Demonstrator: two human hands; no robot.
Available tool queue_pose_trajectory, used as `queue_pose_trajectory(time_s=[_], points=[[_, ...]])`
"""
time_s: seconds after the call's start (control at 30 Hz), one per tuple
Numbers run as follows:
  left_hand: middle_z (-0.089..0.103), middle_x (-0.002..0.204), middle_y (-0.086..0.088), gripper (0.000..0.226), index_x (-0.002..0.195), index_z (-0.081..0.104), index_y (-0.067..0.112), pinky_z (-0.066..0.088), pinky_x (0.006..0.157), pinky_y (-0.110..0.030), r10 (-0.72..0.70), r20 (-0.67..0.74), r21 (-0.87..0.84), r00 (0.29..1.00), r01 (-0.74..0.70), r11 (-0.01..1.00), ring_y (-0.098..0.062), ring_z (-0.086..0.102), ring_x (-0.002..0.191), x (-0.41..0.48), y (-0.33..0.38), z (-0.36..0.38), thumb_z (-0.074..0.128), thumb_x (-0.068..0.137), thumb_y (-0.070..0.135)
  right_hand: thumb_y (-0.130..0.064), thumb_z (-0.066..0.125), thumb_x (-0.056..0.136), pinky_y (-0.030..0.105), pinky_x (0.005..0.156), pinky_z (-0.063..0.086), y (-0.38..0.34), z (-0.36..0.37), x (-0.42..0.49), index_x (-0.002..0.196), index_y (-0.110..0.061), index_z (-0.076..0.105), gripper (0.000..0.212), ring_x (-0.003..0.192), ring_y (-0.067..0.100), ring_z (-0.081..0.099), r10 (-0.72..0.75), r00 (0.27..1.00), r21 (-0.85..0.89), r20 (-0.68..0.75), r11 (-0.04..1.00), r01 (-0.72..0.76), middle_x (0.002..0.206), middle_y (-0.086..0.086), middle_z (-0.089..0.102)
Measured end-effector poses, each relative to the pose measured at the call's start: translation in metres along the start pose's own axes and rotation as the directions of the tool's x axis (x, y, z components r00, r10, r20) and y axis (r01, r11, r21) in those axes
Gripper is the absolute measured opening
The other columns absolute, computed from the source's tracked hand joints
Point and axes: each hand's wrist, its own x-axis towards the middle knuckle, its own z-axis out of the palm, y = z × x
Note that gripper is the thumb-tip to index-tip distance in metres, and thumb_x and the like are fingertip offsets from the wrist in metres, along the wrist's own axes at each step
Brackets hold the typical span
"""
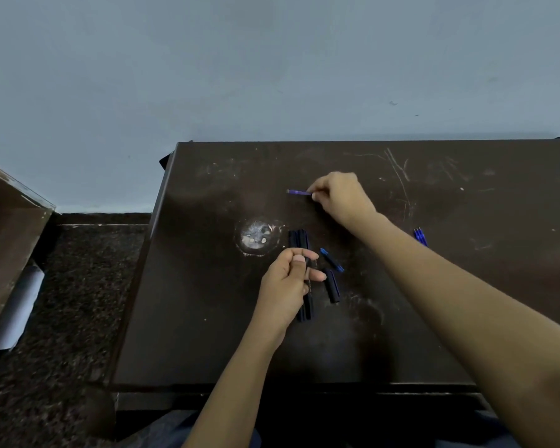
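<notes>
My dark, scratched desk [207, 318] fills the lower right of the frame, with a pale worn patch [257, 237] near its middle. My left hand [285, 286], at centre frame, curls round a dark pen barrel [306, 307], thumb on top. My right hand [340, 195], above it, pinches a blue refill [299, 192] by one end, tip pointing left, well apart from the barrel. I judge the refill is in hand but not yet fed in. Plenty seems left to assemble: more dark barrels [298, 239] just above my left hand, a cap [333, 286] and a blue-ended piece [332, 260] to its right, and spare refills [421, 237] beside my right forearm.
</notes>
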Motion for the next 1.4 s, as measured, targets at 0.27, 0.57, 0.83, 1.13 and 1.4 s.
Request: queue_pose_trajectory(time_s=[0.27,0.57,0.83,1.13,1.4], points=[[0.069,0.067,0.007,0.028,0.094,0.062,0.026,0.034,0.044,-0.011,0.002,-0.001,0.012,1.000,-0.002,1.000,0.001,0.039,0.045,0.000,0.001,0.000,0.036,0.104,0.023,-0.015,0.051,0.095,0.046,0.087,0.047,0.002,0.024,-0.005,0.115,-0.012,0.067,0.026,0.108,0.030,0.051,-0.123,0.988,-0.161,-0.094,0.981,0.107,0.112,0.011,0.062],[0.069,0.066,0.008,0.028,0.094,0.062,0.026,0.034,0.045,-0.013,0.009,-0.011,0.026,1.000,-0.009,1.000,-0.003,0.038,0.048,0.000,0.001,0.001,0.036,0.104,0.023,-0.014,0.052,0.094,0.044,0.087,0.047,0.005,0.026,-0.006,0.115,-0.012,0.067,0.026,0.108,0.027,0.050,-0.130,0.984,-0.145,-0.123,0.983,0.112,0.114,0.009,0.062],[0.069,0.065,0.010,0.028,0.093,0.062,0.028,0.034,0.044,-0.012,0.011,-0.008,0.024,1.000,-0.010,1.000,0.000,0.039,0.046,0.001,0.001,0.001,0.036,0.104,0.024,-0.013,0.052,0.094,0.043,0.086,0.046,0.004,0.026,-0.006,0.115,-0.011,0.067,0.026,0.109,0.028,0.050,-0.126,0.985,-0.141,-0.121,0.984,0.109,0.114,0.010,0.062],[0.069,0.067,0.008,0.028,0.094,0.062,0.027,0.033,0.043,-0.012,0.010,-0.007,-0.009,1.000,-0.010,1.000,0.001,0.041,0.045,0.001,0.001,0.002,0.036,0.104,0.024,-0.006,0.054,0.089,0.040,0.094,0.045,0.006,-0.020,-0.039,0.109,-0.011,0.068,0.025,0.102,0.029,0.059,0.048,0.903,0.132,-0.427,0.991,0.009,0.109,0.012,0.065],[0.070,0.068,0.009,0.028,0.097,0.064,0.027,0.036,0.046,-0.013,0.012,-0.031,0.015,0.999,-0.012,1.000,0.001,0.042,0.048,-0.001,0.005,-0.002,0.036,0.104,0.024,-0.037,0.070,0.080,0.045,0.080,0.052,0.060,-0.056,-0.132,0.083,-0.017,0.063,0.021,0.092,0.035,0.062,0.591,0.782,0.097,-0.199,0.806,-0.584,0.094,0.013,0.067]])
